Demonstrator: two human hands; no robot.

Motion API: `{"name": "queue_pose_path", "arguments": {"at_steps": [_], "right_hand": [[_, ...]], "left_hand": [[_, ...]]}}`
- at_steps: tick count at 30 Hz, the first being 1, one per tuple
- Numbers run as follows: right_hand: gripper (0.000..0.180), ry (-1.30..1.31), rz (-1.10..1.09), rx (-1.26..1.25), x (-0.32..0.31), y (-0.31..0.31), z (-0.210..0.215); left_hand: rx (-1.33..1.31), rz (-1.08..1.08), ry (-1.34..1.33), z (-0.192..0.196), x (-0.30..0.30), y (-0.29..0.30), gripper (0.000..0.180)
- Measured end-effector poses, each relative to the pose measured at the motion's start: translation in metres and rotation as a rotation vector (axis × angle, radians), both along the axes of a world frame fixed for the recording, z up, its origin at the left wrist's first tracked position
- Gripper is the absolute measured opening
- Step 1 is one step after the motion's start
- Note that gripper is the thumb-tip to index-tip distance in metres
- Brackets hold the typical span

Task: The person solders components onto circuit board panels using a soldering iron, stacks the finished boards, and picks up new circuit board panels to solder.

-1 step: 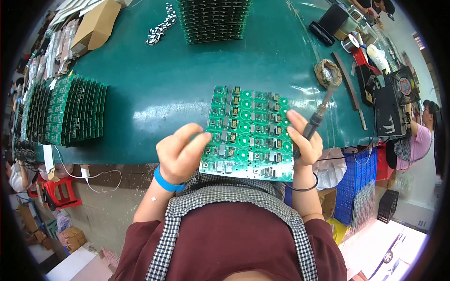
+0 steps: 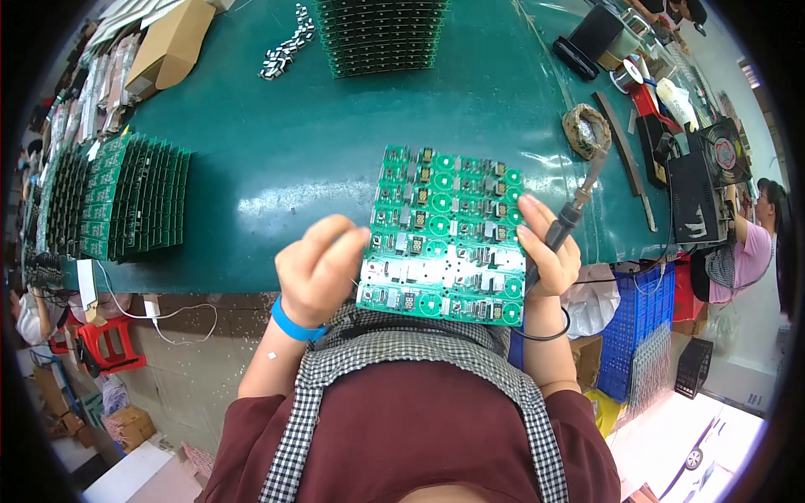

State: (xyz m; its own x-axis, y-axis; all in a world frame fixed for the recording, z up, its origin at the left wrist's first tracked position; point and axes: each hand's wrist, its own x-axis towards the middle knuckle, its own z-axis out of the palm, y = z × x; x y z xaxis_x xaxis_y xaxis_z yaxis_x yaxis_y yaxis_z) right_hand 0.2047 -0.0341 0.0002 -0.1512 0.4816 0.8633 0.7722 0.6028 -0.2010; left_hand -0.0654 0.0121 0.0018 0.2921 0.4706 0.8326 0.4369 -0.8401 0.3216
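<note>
A green circuit board panel point(image 2: 440, 251), filled with rows of small displays and round outlines, tilts in front of my body above the table's near edge. My left hand point(image 2: 314, 268), a blue band at its wrist, is closed with its fingertips at the panel's left edge. On the right edge, my right hand point(image 2: 549, 247) grips the panel with fingers in front. That same hand also holds a soldering iron point(image 2: 568, 220), its tip pointing up and away from the panel. The fingers behind the panel are hidden.
Upright circuit boards point(image 2: 134, 197) stand at left; another stack point(image 2: 381, 38) stands at the far middle. Small parts point(image 2: 288, 46) lie beside an open cardboard box point(image 2: 172, 46). At right are a round tip-cleaning dish point(image 2: 587, 132), a dark bar point(image 2: 620, 142) and a fan unit point(image 2: 721, 151).
The panel has tilted, and the glare on it has moved up from its lower edge. My left hand has shifted slightly left; the soldering iron has moved slightly right.
</note>
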Motion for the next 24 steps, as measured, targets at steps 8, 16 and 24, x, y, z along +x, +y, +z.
{"name": "queue_pose_path", "arguments": {"at_steps": [8, 16, 24], "right_hand": [[0.019, 0.012, 0.007, 0.017, 0.001, 0.006, -0.011], [0.022, -0.110, 0.040, -0.052, -0.001, 0.001, -0.015], [0.025, 0.093, -0.020, -0.241, -0.041, 0.005, 0.045]], "left_hand": [[-1.401, -0.297, -0.594, 0.021, 0.012, 0.008, 0.031], [-1.370, -0.440, -0.849, 0.007, 0.035, 0.002, 0.025], [-1.204, -0.401, -0.780, -0.003, 0.037, -0.003, 0.026]]}}
